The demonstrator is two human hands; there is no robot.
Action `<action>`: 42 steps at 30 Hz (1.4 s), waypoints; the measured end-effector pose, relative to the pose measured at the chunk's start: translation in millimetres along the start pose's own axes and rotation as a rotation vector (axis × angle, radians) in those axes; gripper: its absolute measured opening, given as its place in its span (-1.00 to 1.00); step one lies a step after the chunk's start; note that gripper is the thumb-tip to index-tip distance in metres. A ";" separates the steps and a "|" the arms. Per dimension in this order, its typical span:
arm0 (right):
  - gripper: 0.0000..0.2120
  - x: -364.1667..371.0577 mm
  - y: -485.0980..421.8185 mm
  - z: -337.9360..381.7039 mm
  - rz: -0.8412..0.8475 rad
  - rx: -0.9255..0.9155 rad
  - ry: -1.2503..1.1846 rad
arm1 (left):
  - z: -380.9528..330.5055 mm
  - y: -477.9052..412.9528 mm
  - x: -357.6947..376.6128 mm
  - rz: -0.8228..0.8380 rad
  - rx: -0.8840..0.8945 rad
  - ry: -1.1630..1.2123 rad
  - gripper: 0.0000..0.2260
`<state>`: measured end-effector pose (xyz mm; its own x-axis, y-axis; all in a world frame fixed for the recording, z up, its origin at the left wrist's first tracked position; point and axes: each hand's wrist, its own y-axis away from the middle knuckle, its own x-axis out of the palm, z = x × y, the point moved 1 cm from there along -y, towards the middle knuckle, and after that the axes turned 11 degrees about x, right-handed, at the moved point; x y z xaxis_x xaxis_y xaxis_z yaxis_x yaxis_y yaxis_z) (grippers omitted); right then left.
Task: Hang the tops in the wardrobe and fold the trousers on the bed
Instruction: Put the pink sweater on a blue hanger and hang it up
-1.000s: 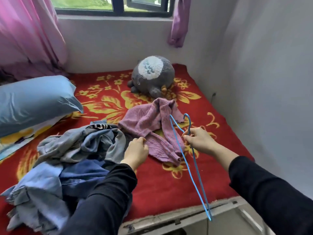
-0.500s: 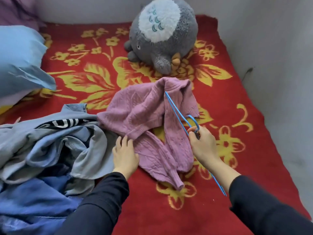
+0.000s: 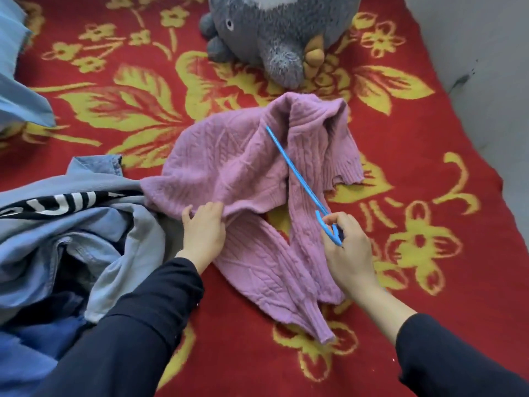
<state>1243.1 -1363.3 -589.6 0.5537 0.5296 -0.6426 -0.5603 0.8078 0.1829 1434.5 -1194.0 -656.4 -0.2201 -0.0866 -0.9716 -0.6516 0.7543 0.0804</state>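
Observation:
A crumpled pink knitted sweater (image 3: 229,170) lies in the middle of the red flowered bed cover (image 3: 429,253). My left hand (image 3: 204,232) rests on the sweater's lower edge, fingers pressing and pinching the fabric. My right hand (image 3: 347,253) grips the hook end of a thin blue hanger (image 3: 294,176), whose arm runs up and left across the sweater toward its neck; the far tip goes under a fold. A heap of blue and grey clothes (image 3: 71,247), with a black-and-white striped piece, lies at the left.
A grey plush toy (image 3: 274,30) sits at the far edge of the bed. A blue pillow (image 3: 17,90) shows at the upper left. A grey wall (image 3: 486,67) bounds the bed on the right.
The view has moved closer and lower over the bed. My right hand has brought the hanger down onto the sweater, its arm reaching further toward the neck. My left hand has moved onto the sweater's edge.

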 end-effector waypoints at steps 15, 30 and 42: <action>-0.72 -200.1 17.0 229.6 -0.139 0.157 -0.896 | -114.4 9.5 -332.3 -0.272 0.065 0.631 -0.87; -0.74 -373.1 117.5 421.7 0.328 -0.286 -1.211 | -175.1 91.7 -526.0 -0.144 0.060 0.900 -0.81; -0.72 -312.2 117.3 409.0 0.655 -0.167 -1.197 | -132.3 160.6 -609.2 -0.358 0.001 1.134 -0.83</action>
<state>1256.5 -1328.1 -63.2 0.3022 0.7650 0.5688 -0.9422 0.3304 0.0561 1367.9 -1106.2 -22.2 -0.5428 -0.8187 -0.1873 -0.8065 0.5703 -0.1559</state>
